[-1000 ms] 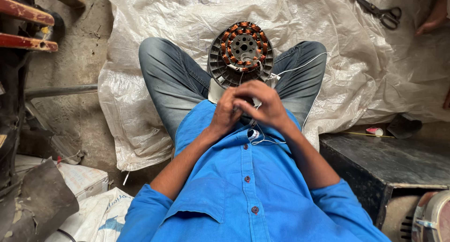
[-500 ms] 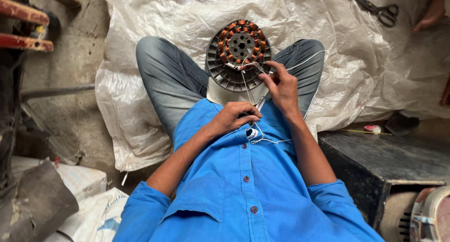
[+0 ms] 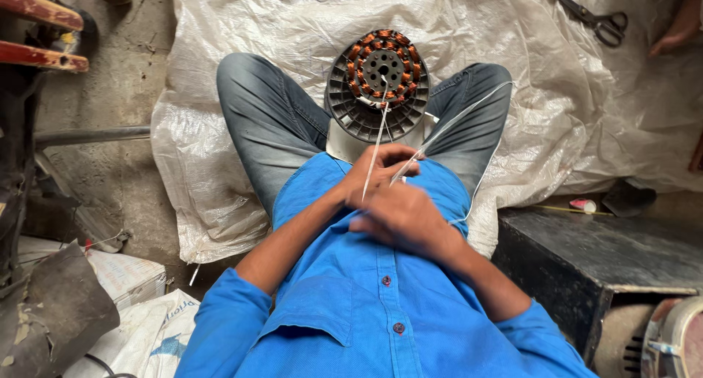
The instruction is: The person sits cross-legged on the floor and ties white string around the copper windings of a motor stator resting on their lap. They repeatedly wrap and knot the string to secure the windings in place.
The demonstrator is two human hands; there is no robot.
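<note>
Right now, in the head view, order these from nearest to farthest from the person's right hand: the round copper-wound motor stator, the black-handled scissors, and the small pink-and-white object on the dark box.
From the right hand:
1. Round copper-wound motor stator, straight ahead between the knees.
2. Small pink-and-white object, off to the right on the dark box.
3. Black-handled scissors, far upper right on the white plastic sheet.

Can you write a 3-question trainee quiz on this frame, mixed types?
1. True or false: the scissors lie on the white plastic sheet, away from both hands.
2. Multiple choice: the copper-wound stator rests A) on the black box B) between the knees C) on the bare floor.
3. Fill in: the left hand and right hand pull a white ____ running from the stator.

Key: 1 true; 2 B; 3 string.
</note>
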